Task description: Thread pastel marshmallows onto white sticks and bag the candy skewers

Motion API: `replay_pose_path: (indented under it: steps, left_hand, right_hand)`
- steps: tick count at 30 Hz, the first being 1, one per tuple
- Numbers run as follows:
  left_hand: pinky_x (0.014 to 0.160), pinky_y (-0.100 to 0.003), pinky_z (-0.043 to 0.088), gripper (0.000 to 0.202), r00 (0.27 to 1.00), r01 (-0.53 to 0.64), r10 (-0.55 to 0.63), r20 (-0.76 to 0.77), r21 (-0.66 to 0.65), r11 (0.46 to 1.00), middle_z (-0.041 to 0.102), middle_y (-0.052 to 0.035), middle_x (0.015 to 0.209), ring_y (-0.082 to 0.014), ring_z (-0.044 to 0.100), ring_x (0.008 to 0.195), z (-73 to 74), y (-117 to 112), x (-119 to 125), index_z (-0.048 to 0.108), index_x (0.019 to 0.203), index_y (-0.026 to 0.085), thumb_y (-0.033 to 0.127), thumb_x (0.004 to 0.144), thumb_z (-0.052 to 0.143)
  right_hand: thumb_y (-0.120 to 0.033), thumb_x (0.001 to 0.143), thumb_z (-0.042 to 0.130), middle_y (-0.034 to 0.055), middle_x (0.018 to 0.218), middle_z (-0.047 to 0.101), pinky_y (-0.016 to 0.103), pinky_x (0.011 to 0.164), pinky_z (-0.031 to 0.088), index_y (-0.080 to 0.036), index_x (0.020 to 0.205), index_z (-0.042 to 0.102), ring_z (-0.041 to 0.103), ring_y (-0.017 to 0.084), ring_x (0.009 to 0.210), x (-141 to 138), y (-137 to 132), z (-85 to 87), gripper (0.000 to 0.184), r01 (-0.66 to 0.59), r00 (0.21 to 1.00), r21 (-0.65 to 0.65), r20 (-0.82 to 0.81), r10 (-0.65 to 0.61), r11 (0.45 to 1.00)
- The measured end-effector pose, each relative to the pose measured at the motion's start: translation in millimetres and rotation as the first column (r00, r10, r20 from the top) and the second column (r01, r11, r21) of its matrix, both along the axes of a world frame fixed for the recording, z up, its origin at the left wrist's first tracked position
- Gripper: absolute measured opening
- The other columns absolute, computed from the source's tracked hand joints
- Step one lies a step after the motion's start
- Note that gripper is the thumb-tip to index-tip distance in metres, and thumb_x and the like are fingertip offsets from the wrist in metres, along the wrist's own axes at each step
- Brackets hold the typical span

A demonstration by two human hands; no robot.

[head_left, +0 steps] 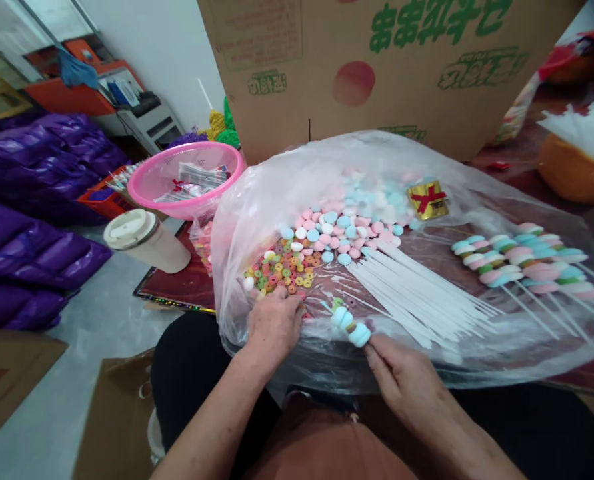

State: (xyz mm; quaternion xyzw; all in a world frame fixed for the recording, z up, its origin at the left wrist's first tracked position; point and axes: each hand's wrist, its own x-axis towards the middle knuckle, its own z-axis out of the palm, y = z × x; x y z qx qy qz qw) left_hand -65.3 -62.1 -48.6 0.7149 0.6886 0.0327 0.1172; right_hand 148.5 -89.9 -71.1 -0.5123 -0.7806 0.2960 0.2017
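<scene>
My right hand is closed around the lower end of a candy skewer. Pale blue pieces are threaded on it with a darker ring between them, and a green ring sits near its tip. My left hand reaches down at the near edge of a pile of colourful ring candies. Its fingers are bent together, and whatever is between the fingertips is hidden. Beyond the rings lies a heap of pink, blue and white round candies. White sticks lie fanned out just past my right hand.
Finished-looking candy skewers lie on the clear plastic sheet at right, near a gold packet. A pink basket and a lidded cup stand left. Behind rises a large cardboard box; an orange bowl holds white sticks.
</scene>
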Motion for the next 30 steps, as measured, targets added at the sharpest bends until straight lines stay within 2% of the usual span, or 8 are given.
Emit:
replay_pose_path:
  steps: [4, 8, 11, 15, 18, 23, 26, 30]
  left_hand:
    - [0.063, -0.029, 0.044, 0.011, 0.9, -0.163, 0.148, 0.41, 0.003, 0.987, 0.061, -0.0039, 0.074, -0.0178, 0.058, 0.068, -0.8, -2.4, 6.4, 0.06, 0.075, 0.018, 0.027, 0.077, 0.053]
    - [0.052, -0.025, 0.046, 0.016, 0.36, -0.355, 0.416, 0.835, -0.29, 0.889, 0.059, 0.0004, 0.058, -0.0141, 0.057, 0.053, -1.7, -0.7, 16.2, 0.055, 0.074, 0.017, 0.033, 0.071, 0.058]
    - [0.054, -0.026, 0.048, 0.015, 0.215, -0.361, 0.447, 0.868, -0.355, 0.862, 0.061, 0.0009, 0.059, -0.0133, 0.058, 0.053, -3.5, -1.5, 21.7, 0.056, 0.073, 0.016, 0.029, 0.066, 0.061]
    - [0.056, -0.024, 0.047, 0.009, 0.525, -0.376, 0.279, 0.804, -0.074, 0.924, 0.063, 0.0002, 0.065, -0.0124, 0.057, 0.057, -11.0, -12.0, 29.7, 0.061, 0.073, 0.016, 0.019, 0.067, 0.056]
    - [0.063, -0.025, 0.047, 0.015, 0.751, -0.235, 0.09, 0.655, 0.137, 0.962, 0.067, -0.0014, 0.072, -0.0137, 0.059, 0.063, -12.1, -15.4, 32.7, 0.064, 0.079, 0.017, 0.017, 0.072, 0.052]
    - [0.072, -0.029, 0.047, 0.03, 0.922, -0.22, 0.164, 0.349, 0.126, 0.967, 0.067, -0.0052, 0.093, -0.0179, 0.061, 0.08, 2.3, 19.2, 19.2, 0.059, 0.11, 0.02, 0.026, 0.083, 0.047]
    - [0.07, -0.033, 0.046, 0.024, 0.987, -0.148, 0.152, -0.049, 0.072, 0.986, 0.062, -0.0095, 0.098, -0.0231, 0.059, 0.086, 4.5, 41.5, 15.0, 0.066, 0.091, 0.02, 0.024, 0.084, 0.044]
    - [0.071, -0.033, 0.045, 0.024, 0.982, -0.008, 0.018, -0.187, 0.052, 0.999, 0.06, -0.0105, 0.093, -0.0241, 0.057, 0.087, -3.4, 42.4, 19.8, 0.065, 0.085, 0.018, 0.018, 0.083, 0.041]
  right_hand:
    - [-0.024, 0.088, 0.03, 0.006, 0.069, 0.064, 0.029, 0.056, 0.036, -0.019, 0.074, 0.055, 0.058, 0.019, 0.06, -10.2, -5.1, 4.5, 0.029, -0.004, 0.997, -0.086, 0.077, 0.011, 0.996]
    - [-0.02, 0.087, 0.032, 0.0059, 0.069, 0.066, 0.029, 0.055, 0.033, -0.019, 0.074, 0.056, 0.062, 0.021, 0.064, -14.9, -5.6, 8.9, 0.027, 0.013, 0.978, -0.116, 0.208, 0.012, 0.993]
    - [-0.016, 0.085, 0.036, 0.0061, 0.07, 0.067, 0.029, 0.054, 0.031, -0.019, 0.077, 0.058, 0.063, 0.022, 0.065, -16.6, -5.2, 12.3, 0.024, 0.029, 0.959, -0.103, 0.284, 0.001, 0.994]
    - [-0.011, 0.082, 0.039, 0.0068, 0.069, 0.067, 0.029, 0.052, 0.03, -0.018, 0.08, 0.06, 0.063, 0.022, 0.062, -24.1, -5.4, 16.4, 0.022, 0.039, 0.942, -0.054, 0.335, -0.019, 0.998]
    - [-0.008, 0.081, 0.037, 0.0082, 0.065, 0.066, 0.029, 0.049, 0.028, -0.016, 0.081, 0.06, 0.061, 0.021, 0.056, -26.6, 0.7, 13.8, 0.025, 0.05, 0.932, -0.023, 0.36, -0.038, 0.998]
    - [-0.02, 0.087, 0.033, 0.0057, 0.063, 0.063, 0.027, 0.053, 0.034, -0.017, 0.074, 0.057, 0.058, 0.018, 0.057, -11.9, 18.4, 3.8, 0.027, 0.087, 0.985, 0.054, 0.148, -0.094, 0.995]
    - [-0.024, 0.087, 0.032, 0.0037, 0.06, 0.061, 0.027, 0.052, 0.034, -0.019, 0.07, 0.054, 0.055, 0.017, 0.053, -6.3, 20.1, 3.3, 0.028, 0.09, 0.992, 0.066, 0.085, -0.095, 0.994]
    - [-0.023, 0.087, 0.031, 0.0032, 0.059, 0.06, 0.026, 0.051, 0.034, -0.019, 0.067, 0.053, 0.053, 0.016, 0.051, -8.1, 16.3, 5.8, 0.029, 0.095, 0.993, 0.058, 0.069, -0.099, 0.994]
